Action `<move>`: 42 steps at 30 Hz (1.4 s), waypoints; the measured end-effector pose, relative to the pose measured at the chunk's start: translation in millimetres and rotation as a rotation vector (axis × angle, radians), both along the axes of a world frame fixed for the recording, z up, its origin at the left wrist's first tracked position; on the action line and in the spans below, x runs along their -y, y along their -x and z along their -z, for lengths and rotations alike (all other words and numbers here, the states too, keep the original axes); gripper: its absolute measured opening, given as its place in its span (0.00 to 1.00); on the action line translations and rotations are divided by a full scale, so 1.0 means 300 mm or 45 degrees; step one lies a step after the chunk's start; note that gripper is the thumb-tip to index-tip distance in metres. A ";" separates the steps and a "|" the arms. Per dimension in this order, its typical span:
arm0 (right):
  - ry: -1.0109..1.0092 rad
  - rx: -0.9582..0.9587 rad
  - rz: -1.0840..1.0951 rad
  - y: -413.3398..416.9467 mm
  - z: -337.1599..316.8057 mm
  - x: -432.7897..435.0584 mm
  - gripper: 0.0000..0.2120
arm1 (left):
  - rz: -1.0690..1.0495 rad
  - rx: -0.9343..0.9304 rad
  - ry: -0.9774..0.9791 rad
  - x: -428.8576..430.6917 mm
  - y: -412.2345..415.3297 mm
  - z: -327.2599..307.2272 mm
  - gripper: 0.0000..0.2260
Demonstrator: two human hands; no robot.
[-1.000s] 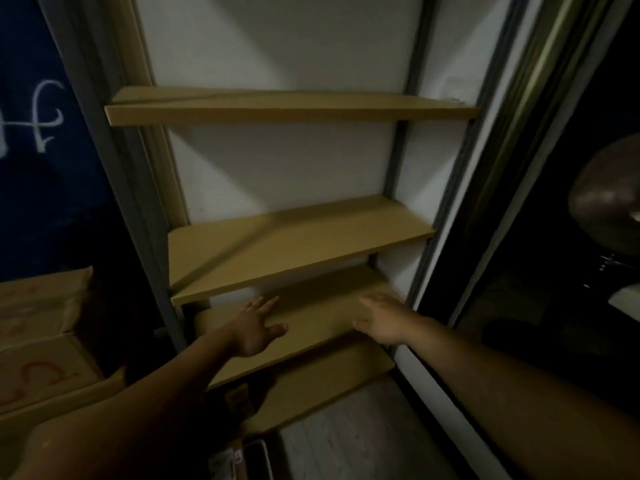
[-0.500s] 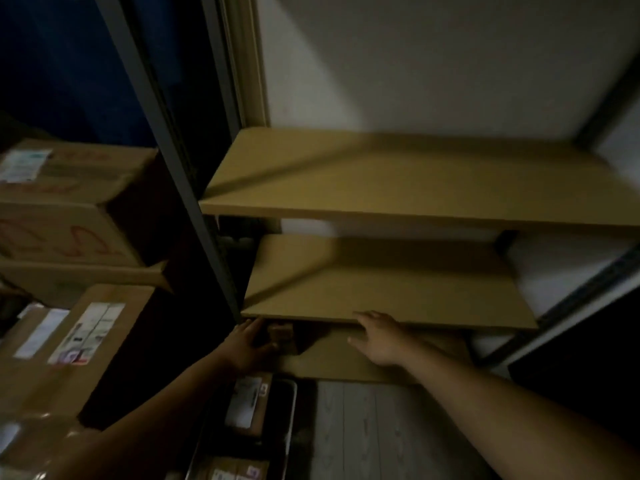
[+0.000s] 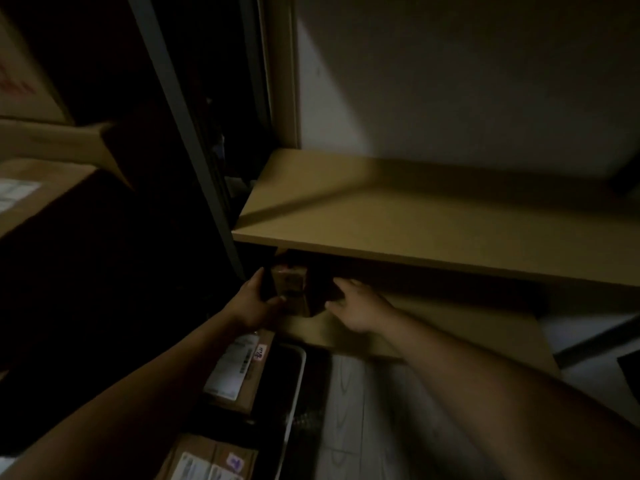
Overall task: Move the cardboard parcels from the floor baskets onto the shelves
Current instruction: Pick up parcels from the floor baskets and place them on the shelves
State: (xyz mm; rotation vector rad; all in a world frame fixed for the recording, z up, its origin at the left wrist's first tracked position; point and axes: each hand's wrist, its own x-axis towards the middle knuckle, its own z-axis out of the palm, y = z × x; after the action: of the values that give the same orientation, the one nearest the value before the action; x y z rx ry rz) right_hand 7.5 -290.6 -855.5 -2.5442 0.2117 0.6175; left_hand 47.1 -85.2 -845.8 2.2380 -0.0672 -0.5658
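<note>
parcel [image 3: 290, 289] | left hand [image 3: 254, 304] grips its 9 o'clock side, right hand [image 3: 360, 308] its 3 o'clock | risk: snagging shelf [image 3: 415, 261] edge at 12 o'clock

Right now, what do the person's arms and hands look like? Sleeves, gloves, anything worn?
The left forearm and right forearm are bare as far as the frame reaches, with no sleeves in view. The left hand and right hand wear no gloves. No watch, band or ring shows, though the light is dim.
</note>
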 end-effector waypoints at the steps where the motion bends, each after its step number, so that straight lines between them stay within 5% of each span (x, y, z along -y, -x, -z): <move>1: -0.010 0.016 0.007 -0.020 0.045 -0.009 0.32 | -0.023 0.011 -0.003 0.003 -0.019 0.049 0.35; 15: -0.270 0.150 0.205 -0.232 0.350 -0.135 0.36 | -0.145 0.119 0.090 0.038 -0.261 0.382 0.27; 22: -0.402 0.069 0.274 -0.257 0.381 -0.167 0.38 | -0.181 -0.045 0.253 0.044 -0.313 0.451 0.22; 34: -0.639 0.079 0.525 -0.262 0.377 -0.184 0.40 | -0.228 -0.126 0.493 0.055 -0.324 0.481 0.28; 42: -0.758 0.187 0.809 -0.236 0.406 -0.136 0.31 | -0.228 -0.288 0.519 0.090 -0.252 0.501 0.23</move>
State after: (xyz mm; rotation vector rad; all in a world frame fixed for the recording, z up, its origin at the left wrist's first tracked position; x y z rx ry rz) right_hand 78.3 -249.9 -977.3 -1.7935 0.6437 0.1946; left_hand 122.7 -112.2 -996.1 1.7544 0.1229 -0.6392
